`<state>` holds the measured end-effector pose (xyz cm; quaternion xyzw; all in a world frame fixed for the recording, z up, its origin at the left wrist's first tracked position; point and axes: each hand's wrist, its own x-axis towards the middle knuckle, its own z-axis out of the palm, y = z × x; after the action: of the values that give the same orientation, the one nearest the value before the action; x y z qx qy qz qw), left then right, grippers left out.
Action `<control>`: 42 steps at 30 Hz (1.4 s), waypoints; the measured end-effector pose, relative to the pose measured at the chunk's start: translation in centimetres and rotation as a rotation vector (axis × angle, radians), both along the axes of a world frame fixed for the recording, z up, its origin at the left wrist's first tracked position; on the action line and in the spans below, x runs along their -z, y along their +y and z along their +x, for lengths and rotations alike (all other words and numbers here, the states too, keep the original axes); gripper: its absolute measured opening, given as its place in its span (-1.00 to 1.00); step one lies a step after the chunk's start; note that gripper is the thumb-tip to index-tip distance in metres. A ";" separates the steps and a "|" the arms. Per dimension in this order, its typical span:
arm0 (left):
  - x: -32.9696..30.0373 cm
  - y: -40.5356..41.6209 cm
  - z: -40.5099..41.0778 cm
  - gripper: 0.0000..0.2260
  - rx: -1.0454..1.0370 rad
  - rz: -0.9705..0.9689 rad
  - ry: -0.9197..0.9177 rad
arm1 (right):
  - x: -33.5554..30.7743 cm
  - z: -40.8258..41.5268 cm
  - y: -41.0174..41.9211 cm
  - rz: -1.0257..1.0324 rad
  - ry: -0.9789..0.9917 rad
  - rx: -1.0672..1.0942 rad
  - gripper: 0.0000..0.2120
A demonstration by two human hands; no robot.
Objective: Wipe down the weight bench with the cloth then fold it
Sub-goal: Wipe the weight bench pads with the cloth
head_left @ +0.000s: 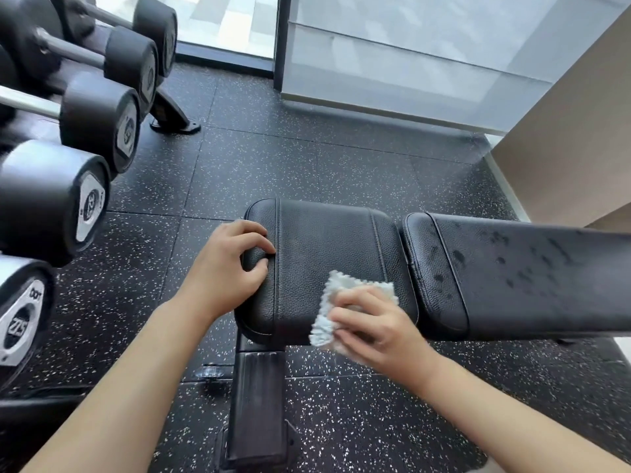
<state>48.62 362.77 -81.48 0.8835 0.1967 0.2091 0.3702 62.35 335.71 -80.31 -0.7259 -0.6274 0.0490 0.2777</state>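
The black padded weight bench (327,240) runs from the centre out to the right, its seat pad near me and its long back pad (532,274) spotted with wet marks. A pale blue-white fluffy cloth (338,295) lies on the near right part of the seat pad. My right hand (372,326) covers the cloth with its fingers curled over it, pressing it to the pad. My left hand (225,268) rests on the seat's left end, its fingers curled round the pad's edge.
A rack of black dumbbells (68,196) fills the left side, its foot (174,121) on the speckled rubber floor (273,158). The bench's steel post (259,404) drops below the seat. A glass wall (409,63) stands behind and a beige wall (573,131) to the right.
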 end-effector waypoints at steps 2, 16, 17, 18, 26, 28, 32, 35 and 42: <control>0.2 0.1 -0.2 -0.81 0.006 -0.014 0.003 | -0.1 2.0 -3.2 -0.015 -0.034 0.088 -0.79; 0.0 0.5 0.0 -0.79 0.012 -0.066 -0.040 | 0.0 -3.4 8.9 0.064 0.092 -0.011 -0.86; 0.0 0.5 0.0 -0.80 0.010 -0.077 -0.039 | 0.1 -2.3 8.1 0.051 0.091 -0.002 -0.85; -0.1 0.6 0.0 -0.80 0.011 -0.090 -0.034 | 0.1 -0.8 7.2 0.041 0.089 0.049 -0.83; -0.3 0.4 -0.3 -0.84 -0.009 -0.149 -0.032 | -0.5 6.9 9.6 0.019 0.080 0.457 -0.77; -0.2 0.2 -0.4 -0.85 -0.018 -0.144 -0.039 | -0.4 6.5 13.6 0.029 0.124 0.478 -0.76; -0.2 0.9 -1.0 -0.86 -0.064 -0.142 -0.023 | -0.5 2.9 19.0 0.060 0.157 0.403 -0.83; -0.3 1.7 -1.9 -0.91 -0.077 -0.177 0.007 | -0.3 -1.1 17.1 0.077 0.136 0.268 -0.86; -0.6 3.9 -4.4 -0.87 -0.051 -0.235 0.268 | -0.5 -5.9 7.7 0.050 0.123 0.141 -0.84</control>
<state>44.19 366.71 -80.87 0.8489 0.2896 0.0743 0.4358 56.42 343.46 -79.77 -0.7567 -0.5577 0.0581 0.3362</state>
